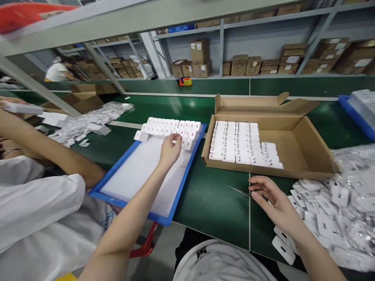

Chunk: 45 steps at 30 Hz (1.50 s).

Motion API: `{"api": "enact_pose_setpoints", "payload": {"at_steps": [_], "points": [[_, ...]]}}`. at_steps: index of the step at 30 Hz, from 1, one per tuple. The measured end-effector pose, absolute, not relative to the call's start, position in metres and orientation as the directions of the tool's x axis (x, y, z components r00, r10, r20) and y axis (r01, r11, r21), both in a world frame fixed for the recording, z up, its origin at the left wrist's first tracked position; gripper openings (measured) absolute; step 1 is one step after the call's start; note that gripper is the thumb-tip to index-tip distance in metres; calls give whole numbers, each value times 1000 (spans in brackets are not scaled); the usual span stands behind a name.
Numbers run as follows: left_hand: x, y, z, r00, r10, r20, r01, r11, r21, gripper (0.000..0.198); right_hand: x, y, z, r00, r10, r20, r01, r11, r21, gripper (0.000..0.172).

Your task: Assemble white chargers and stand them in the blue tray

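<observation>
My left hand (171, 148) reaches over a blue-rimmed tray (129, 202), its thumb and fingers closed at a small white plastic case, mostly hidden, at the end of a short row. Several rows of like white cases (164, 125), with small dark or red marks, fill the tray's far end. Over the green table, my right hand (274, 199) is loosely curled, thumb and fingers apart. Thin metal tweezers (238, 190) point left from beneath its thumb; their near end is hidden. Beyond them, an open cardboard box (293, 144) holds packed white pieces (236, 142) with small metal parts.
Loose white pieces and clear bags (348, 203) are heaped at the right. Another person's arm (49, 144) and white sleeve are close on the left, by a pile of small white parts (88, 119). A tape roll (184, 81) lies farther back; a metal beam crosses overhead.
</observation>
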State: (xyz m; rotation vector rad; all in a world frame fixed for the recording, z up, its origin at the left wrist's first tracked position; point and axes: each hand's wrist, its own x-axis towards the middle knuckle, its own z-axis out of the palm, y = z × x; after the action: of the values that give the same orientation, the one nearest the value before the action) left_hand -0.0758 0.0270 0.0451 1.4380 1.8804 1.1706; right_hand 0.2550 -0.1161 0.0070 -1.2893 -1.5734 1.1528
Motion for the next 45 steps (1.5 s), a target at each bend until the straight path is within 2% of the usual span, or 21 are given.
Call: {"api": "enact_pose_setpoints", "payload": {"at_steps": [4,6,8,10,13,16,19,24,27,30,32,36,40,44,45], "points": [[-27,-15,64,-83,964,253,585,-158,795,24,254,-114,12,-134,986,95,297,132,-946,26],[2,-36,64,105,959,263,582,-274,766,23,254,-113,13,-81,988,134,310,153,-938,23],[26,-51,58,322,910,262,599,-410,687,25,257,-111,12,-9,986,165,338,159,-928,22],[41,-61,47,448,865,227,616,-483,622,27,262,-110,13,78,974,211,385,166,-908,22],[47,-64,30,498,845,195,632,-507,586,27,276,-106,19,185,935,302,493,177,-852,23],[42,-62,21,501,841,206,634,-518,574,26,294,-91,35,189,915,355,628,165,-761,25],[36,-64,19,510,830,225,637,-541,549,27,313,-57,51,125,948,293,753,101,-650,30],[35,-71,15,539,807,243,630,-577,519,28,326,22,53,50,998,47,851,-17,-524,47],[36,-72,13,552,798,242,618,-586,524,29,321,54,46,9,998,-62,875,-38,-482,42],[34,-71,15,537,808,241,609,-570,552,31,317,67,41,-23,990,-142,878,-48,-477,26],[31,-71,20,511,826,238,600,-541,590,32,319,69,40,-5,989,-151,867,-71,-493,24],[28,-71,30,463,869,177,525,-430,734,30,330,59,50,97,994,-43,797,-103,-595,25],[29,-69,34,496,868,33,363,-242,900,32,324,26,74,120,985,126,659,16,-752,27],[32,-70,32,593,800,-88,124,17,992,44,287,-30,82,-26,987,155,491,148,-858,27],[33,-71,31,618,780,-97,58,78,995,48,277,-44,79,-95,983,160,357,184,-916,26]]}}
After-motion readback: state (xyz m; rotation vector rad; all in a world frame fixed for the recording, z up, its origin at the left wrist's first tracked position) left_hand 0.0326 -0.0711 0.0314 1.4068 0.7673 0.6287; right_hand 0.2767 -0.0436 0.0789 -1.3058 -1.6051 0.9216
